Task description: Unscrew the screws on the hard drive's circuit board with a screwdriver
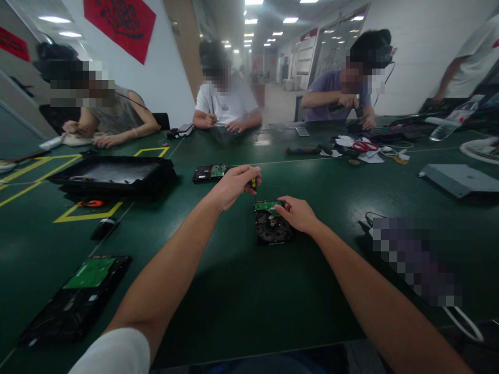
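Observation:
A black hard drive with a green circuit board (273,228) lies on the green table in front of me. My left hand (238,186) is closed around a small screwdriver with a yellow and black handle (253,183); its thin shaft points down at the drive's back left corner. My right hand (298,213) grips the drive's back right edge, thumb over the circuit board and fingers behind it. Another drive (209,173) lies just beyond my left wrist. A larger-looking drive with a green board (74,296) rests at the near left.
Black trays (113,174) stand at the left, near an orange tool (91,203). On the right are a grey metal box (462,179) and a partly blurred purple object (417,259). Scissors (365,146) and scraps lie farther back. Three people sit across the table (218,322).

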